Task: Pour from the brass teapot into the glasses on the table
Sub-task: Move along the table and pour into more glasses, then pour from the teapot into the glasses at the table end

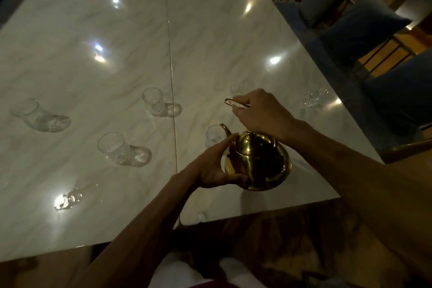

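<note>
Just beyond the fingers (221,147) of the left hand (210,168), the spout (225,129) is aimed at a glass (213,135). The brass teapot (259,163) is cupped by those fingers, probably for steadiness, while its handle (235,103) is grasped by the right hand (259,114), apparently for tilting.

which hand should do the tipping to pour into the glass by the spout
Right. The right hand grips the handle of the brass teapot from above, so it can likely tilt the spout toward the nearest glass; the left hand only cups its side.
</note>
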